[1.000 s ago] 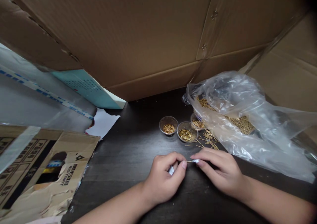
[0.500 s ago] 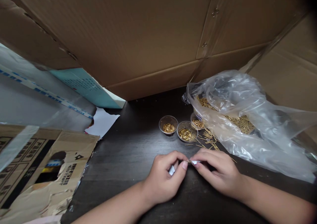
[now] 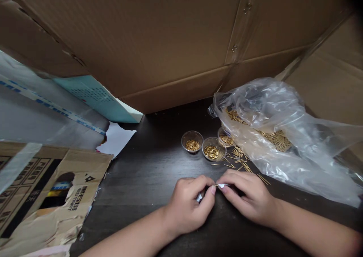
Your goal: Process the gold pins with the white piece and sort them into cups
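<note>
My left hand [image 3: 191, 200] is closed, thumb and forefinger pinching one end of a thin brass-coloured pin [image 3: 216, 186]. A white scrap [image 3: 199, 197] shows inside its curled fingers. Close beside it, my right hand [image 3: 249, 194] pinches a small white piece [image 3: 222, 186] at the pin's other end; whether this is paper or cloth I cannot tell. The fingertips of both hands almost meet and hide most of the pin. Beyond them, loose brass pins [image 3: 239, 153] lie scattered on the dark table [image 3: 141, 189].
Three clear plastic cups, a left one [image 3: 184, 139], a middle one [image 3: 222, 154] and a back one [image 3: 219, 132], hold small brass pieces. A clear plastic bag [image 3: 306, 143] with many pins lies at right. Cardboard walls [image 3: 159, 41] enclose the back; a torn carton [image 3: 85, 158] stands left.
The view has shifted slightly. Both hands stay together in the same pinch, with the left fingers a little nearer the right ones.
</note>
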Demonstrator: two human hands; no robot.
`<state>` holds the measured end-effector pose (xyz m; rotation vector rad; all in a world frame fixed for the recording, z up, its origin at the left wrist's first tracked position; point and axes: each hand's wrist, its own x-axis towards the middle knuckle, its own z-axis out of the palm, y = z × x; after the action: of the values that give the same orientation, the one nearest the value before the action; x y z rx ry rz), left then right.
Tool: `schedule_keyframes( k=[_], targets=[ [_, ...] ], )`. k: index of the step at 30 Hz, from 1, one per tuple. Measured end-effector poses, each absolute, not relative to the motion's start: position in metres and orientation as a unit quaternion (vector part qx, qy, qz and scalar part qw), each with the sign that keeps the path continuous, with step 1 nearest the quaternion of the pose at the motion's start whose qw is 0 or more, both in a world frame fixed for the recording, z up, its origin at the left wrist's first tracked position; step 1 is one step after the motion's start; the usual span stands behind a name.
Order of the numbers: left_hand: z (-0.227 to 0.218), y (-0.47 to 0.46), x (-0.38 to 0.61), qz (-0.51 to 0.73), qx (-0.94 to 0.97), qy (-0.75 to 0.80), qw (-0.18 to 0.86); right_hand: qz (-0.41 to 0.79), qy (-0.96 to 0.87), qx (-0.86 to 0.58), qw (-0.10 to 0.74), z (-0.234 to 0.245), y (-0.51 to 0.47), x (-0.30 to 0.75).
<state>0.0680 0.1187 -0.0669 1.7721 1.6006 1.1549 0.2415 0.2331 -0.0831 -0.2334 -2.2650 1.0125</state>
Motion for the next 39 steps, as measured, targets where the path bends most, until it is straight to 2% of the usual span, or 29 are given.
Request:
schedule_keyframes(
  k=[12, 30, 39],
  targets=[
    [-0.0654, 0.1218, 0.0692, 0.428, 0.641, 0.592, 0.237, 0.395, -0.879, -0.089, 0.251, -0.0883, 0.2331, 0.2416],
    [-0.0646, 0.1189, 0.0669, 0.439, 0.623, 0.575, 0.297, 0.392, -0.875, -0.074, 0.275, -0.0844, 0.2335, 0.2428],
    [-0.0678, 0.1191, 0.0693, 0.430, 0.627, 0.583, 0.287, 0.386, -0.879, -0.070, 0.271, -0.0840, 0.2334, 0.2429]
  ],
)
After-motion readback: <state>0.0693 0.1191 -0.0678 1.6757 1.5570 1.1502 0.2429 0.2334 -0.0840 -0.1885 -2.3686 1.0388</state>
